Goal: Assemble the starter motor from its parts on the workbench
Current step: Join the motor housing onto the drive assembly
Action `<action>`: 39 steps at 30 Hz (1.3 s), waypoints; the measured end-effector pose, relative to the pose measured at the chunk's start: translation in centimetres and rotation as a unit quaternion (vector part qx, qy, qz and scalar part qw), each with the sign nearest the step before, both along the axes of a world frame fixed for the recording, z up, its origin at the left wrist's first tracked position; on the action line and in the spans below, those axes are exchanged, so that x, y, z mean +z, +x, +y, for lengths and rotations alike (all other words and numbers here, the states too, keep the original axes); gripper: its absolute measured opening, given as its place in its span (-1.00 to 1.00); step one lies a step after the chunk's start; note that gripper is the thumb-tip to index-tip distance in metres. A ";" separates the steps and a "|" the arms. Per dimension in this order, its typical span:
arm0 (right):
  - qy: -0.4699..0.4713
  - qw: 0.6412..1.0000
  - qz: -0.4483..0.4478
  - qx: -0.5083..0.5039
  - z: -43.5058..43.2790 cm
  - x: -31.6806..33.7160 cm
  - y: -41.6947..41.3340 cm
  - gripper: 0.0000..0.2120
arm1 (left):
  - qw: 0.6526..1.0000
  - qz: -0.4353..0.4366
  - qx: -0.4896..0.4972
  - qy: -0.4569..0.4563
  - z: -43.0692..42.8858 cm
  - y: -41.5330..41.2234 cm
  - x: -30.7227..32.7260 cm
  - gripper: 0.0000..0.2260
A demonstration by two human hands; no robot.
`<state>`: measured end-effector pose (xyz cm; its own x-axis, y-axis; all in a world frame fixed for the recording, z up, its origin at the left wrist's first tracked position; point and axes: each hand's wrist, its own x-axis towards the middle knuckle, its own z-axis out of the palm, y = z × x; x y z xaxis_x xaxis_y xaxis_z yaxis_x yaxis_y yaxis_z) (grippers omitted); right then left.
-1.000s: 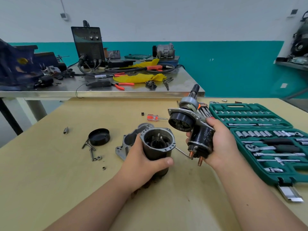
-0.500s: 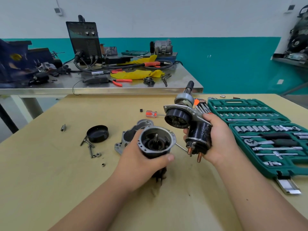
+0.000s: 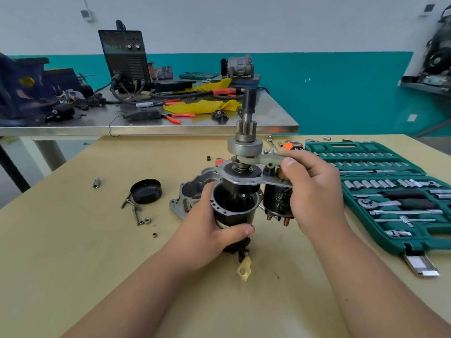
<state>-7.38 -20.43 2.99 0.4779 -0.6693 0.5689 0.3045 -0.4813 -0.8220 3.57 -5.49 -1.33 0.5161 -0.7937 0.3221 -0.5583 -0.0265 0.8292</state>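
Wrapping left hand (image 3: 210, 231) round the black motor housing (image 3: 234, 215) at centre frame, fingers and thumb curled tight, keeping it upright low over the tabletop (image 3: 97, 264). Clamping right hand (image 3: 314, 191) round the drive-end assembly (image 3: 245, 142), fingers curling over its solenoid (image 3: 277, 200), thumb pressing by the fork lever (image 3: 266, 161). Bringing that assembly upright over the housing's open mouth, after tilting beside it a moment ago. Seemingly starting the mating step, not yet seating fully.

Two hands (image 3: 211, 231) (image 3: 314, 193) — one socket set (image 3: 361, 145), one cap (image 3: 146, 191)
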 end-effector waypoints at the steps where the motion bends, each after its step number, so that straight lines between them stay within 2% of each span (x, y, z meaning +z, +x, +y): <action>1: -0.005 1.000 0.000 0.002 0.0 0.0 0.0 -0.83 | 1.000 -0.006 0.002 -0.004 0.0 0.0 -0.1 -0.30; 8: -0.090 0.995 -0.018 0.034 1.2 0.2 -0.4 -0.83 | 0.999 -0.010 0.029 -0.028 -0.2 -0.4 -0.7 -0.26; 15: -0.085 0.995 0.023 0.038 0.7 -0.2 -0.1 -0.78 | 0.998 -0.028 0.054 -0.012 0.0 -0.5 -0.5 -0.39; 22: -0.095 0.993 0.029 0.067 0.5 -0.5 0.0 -0.80 | 0.996 -0.024 0.074 -0.033 -0.1 -0.9 -0.7 -0.40; 30: -0.094 0.994 0.024 0.047 1.4 -1.0 0.3 -0.80 | 0.991 -0.013 0.118 -0.059 -0.3 -1.4 -1.0 -0.36; 34: -0.138 0.989 0.028 0.038 0.9 -0.9 -0.1 -0.80 | 0.992 -0.039 0.104 -0.052 -0.2 -1.3 -0.9 -0.36; 39: -0.133 0.986 0.051 0.086 -0.7 -0.8 -0.4 -0.76 | 0.997 -0.040 0.053 -0.038 -0.3 -0.8 -0.6 -0.39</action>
